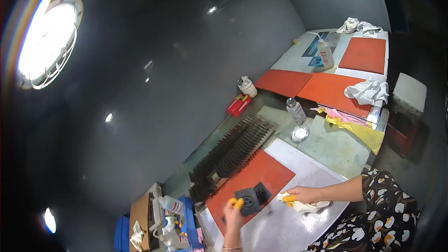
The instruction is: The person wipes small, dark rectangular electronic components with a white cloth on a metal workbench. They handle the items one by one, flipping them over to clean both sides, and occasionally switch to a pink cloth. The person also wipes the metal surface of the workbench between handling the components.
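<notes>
Yellow finger covers sit on the fingertips of both my hands. My left hand (233, 214) is closed at the left edge of a dark grey square plate (248, 201) with round recesses, pinching it over an orange-red mat (275, 170). Right beside that plate, and partly overlapping it in view, is a second dark piece (262, 192) with a round mark. To the right, my right hand (301, 194) grips a bunched white cloth (311, 206), which drapes onto the pale work surface (280, 228).
Behind the mat stands a long rack of dark upright plates (233, 151). A clear bottle (296, 110) and foil-like dish (299, 133) are farther right. A blue bin (189, 219) with bottles is at lower left. Beyond are orange mats (362, 55), a squeeze bottle (325, 54) and a stool (409, 93).
</notes>
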Tool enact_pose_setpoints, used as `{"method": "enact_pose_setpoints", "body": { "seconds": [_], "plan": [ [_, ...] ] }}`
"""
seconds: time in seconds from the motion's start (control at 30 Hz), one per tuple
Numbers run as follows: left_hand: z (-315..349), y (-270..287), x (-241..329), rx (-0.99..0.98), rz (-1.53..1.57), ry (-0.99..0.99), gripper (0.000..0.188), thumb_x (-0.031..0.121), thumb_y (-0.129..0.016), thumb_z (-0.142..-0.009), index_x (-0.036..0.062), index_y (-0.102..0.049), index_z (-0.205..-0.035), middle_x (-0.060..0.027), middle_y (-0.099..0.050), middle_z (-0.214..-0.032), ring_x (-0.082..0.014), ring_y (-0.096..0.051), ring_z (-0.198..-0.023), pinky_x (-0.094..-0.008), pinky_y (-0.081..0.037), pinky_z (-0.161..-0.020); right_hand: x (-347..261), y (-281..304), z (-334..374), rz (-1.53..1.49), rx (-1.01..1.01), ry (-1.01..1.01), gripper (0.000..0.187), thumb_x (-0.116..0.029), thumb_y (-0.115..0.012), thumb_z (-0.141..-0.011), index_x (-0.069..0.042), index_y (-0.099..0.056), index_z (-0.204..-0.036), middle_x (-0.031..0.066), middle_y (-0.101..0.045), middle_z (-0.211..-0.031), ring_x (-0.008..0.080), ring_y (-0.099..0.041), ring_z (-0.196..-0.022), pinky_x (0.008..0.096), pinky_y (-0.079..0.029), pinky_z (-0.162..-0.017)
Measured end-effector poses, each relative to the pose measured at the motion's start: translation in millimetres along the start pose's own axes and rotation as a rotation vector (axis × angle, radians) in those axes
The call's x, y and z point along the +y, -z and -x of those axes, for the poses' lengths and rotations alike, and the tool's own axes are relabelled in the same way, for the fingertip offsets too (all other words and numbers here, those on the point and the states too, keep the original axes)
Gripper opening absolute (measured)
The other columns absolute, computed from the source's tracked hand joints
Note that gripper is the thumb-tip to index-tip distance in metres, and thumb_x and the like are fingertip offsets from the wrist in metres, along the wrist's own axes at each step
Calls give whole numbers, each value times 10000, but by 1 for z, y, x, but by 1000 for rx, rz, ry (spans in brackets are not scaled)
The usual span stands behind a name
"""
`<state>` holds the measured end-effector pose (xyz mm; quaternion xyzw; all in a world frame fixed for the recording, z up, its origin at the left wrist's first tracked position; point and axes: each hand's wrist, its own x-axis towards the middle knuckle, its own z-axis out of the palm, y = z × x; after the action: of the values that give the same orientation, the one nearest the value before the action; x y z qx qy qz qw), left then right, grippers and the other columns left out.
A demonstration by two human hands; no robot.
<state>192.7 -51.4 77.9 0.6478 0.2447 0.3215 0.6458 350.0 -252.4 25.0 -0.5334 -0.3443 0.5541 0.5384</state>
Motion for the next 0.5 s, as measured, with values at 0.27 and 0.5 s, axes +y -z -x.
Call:
{"method": "enact_pose_setpoints", "body": {
  "seconds": [0.27,0.5],
  "plan": [
    [65,-28,-25,-63,154,-93,53,36,-551,-829,7,-560,-872,-19,-575,-863,-83,-522,-757,-219,-429,-689,-12,-40,20,-97,-38,66,180,-219,-520,-900,-52,-587,-899,-15,-534,-681,57,-461,-581,221,-384,-523],
    [104,-25,-22,-194,327,-32,236,111,-558,-848,-12,-548,-1050,-55,-596,-976,-119,-554,-879,-256,-435,-793,-1,-55,36,-58,-30,63,196,-212,-568,-871,-29,-610,-928,-26,-515,-675,46,-449,-608,198,-364,-557]
  ]
}}
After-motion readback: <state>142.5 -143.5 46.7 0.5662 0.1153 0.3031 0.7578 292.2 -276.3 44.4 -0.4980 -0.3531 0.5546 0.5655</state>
